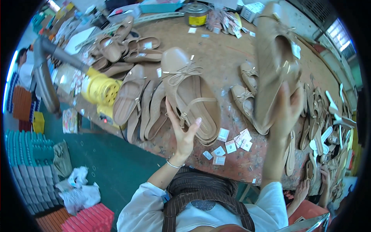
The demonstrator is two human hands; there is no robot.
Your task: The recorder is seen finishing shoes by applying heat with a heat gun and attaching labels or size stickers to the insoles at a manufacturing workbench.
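Observation:
My left hand (184, 140) is closed around a beige bow-trimmed flat shoe (170, 60), toe pointing away from me, with its thin strap lying across the insole. The thumb presses on the near inner edge. On the right, my right hand (288, 102) grips another beige shoe (270, 58), raised above the table and smeared by motion; a second shoe may be with it. Just left of that lifted shoe, beige bow flats (242, 96) lie on the table. Several small white paper tags (230, 146) are scattered between my hands near the front edge.
Beige shoes (112, 48) are heaped at the left, beside a yellow-and-grey blower-like tool (101, 89). More shoes and white shoe forms (333, 104) crowd the right side, where another person's hands (300, 192) show. A metal tin (195, 14) and gloves (224, 23) stand at the back.

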